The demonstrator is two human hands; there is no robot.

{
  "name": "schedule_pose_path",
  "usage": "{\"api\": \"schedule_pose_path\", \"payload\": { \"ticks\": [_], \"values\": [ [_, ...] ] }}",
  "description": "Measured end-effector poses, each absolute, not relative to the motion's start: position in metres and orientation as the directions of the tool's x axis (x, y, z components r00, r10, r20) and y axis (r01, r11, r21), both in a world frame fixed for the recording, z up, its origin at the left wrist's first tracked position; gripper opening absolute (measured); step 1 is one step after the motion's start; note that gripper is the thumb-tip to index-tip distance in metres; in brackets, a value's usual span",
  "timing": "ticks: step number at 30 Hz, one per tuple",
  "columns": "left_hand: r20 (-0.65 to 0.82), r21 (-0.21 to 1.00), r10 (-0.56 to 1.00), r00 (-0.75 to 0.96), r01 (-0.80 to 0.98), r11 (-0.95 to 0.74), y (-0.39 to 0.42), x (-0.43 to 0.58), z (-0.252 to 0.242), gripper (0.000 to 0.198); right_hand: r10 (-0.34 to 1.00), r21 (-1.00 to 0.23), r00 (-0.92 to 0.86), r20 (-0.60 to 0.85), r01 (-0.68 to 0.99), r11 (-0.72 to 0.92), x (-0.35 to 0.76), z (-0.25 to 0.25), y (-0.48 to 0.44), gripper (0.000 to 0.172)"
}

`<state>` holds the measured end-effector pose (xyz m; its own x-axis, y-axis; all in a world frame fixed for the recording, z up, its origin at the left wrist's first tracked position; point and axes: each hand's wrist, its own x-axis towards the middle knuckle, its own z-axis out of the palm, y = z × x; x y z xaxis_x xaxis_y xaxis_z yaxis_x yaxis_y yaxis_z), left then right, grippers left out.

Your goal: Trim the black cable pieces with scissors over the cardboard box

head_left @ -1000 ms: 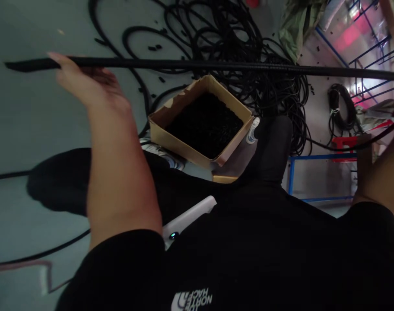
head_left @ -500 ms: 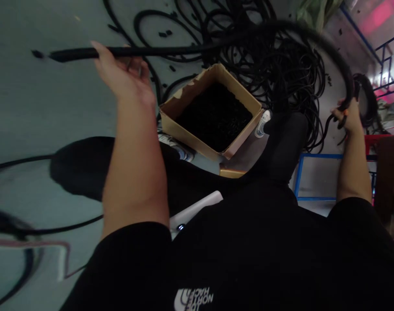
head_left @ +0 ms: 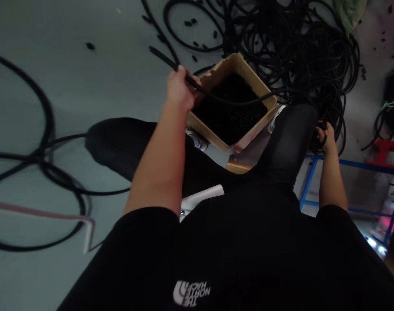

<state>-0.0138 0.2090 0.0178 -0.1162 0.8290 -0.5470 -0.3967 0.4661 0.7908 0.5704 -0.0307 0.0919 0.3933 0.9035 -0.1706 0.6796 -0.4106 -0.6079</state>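
left hand (head_left: 180, 91): fingers curled, pinching black cable (head_left: 163, 58) above cardboard box (head_left: 210, 127) | right hand (head_left: 325, 140): fingers curled at cable heap (head_left: 300, 56), grip unclear | cable seems light, bendy, springy; hold near end | black pieces (head_left: 231, 110) in box

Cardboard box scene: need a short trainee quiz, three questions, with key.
1. Which hand holds the black cable over the cardboard box?
2. True or false: the box is shut with a lid.
3. What colour is the frame by the right hand?

Key: 1. The left hand. 2. False, its top is open. 3. Blue.
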Motion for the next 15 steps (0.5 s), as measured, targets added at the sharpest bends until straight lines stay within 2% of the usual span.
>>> {"api": "schedule_pose_path", "payload": {
  "ticks": [3, 5, 8, 11, 15],
  "values": [
    [-0.625, 0.763, 0.754, -0.201, -0.361, 0.536, 0.188, 0.009, 0.013, 0.036, 0.938, -0.631, 0.339, -0.078, 0.712, -0.310, 0.560, 0.099, 0.005, 0.048],
    [-0.621, 0.756, 0.777, -0.104, -0.345, 0.557, 0.172, 0.018, 0.017, 0.037, 0.958, -0.654, 0.286, -0.034, 0.719, -0.237, 0.544, 0.100, 0.030, 0.051],
    [-0.614, 0.771, 0.786, -0.072, -0.272, 0.576, 0.151, 0.018, 0.030, 0.041, 0.956, -0.699, 0.292, -0.023, 0.679, -0.224, 0.514, 0.096, 0.053, 0.056],
    [-0.524, 0.836, 0.850, -0.049, -0.220, 0.503, 0.145, 0.012, 0.043, 0.042, 0.960, -0.760, 0.280, 0.026, 0.629, -0.163, 0.490, 0.084, 0.059, 0.060],
    [-0.297, 0.933, 0.953, 0.053, -0.195, 0.302, 0.159, 0.003, 0.057, 0.053, 0.964, -0.846, 0.266, -0.011, 0.511, -0.151, 0.478, 0.062, 0.062, 0.071]
  ]
}}
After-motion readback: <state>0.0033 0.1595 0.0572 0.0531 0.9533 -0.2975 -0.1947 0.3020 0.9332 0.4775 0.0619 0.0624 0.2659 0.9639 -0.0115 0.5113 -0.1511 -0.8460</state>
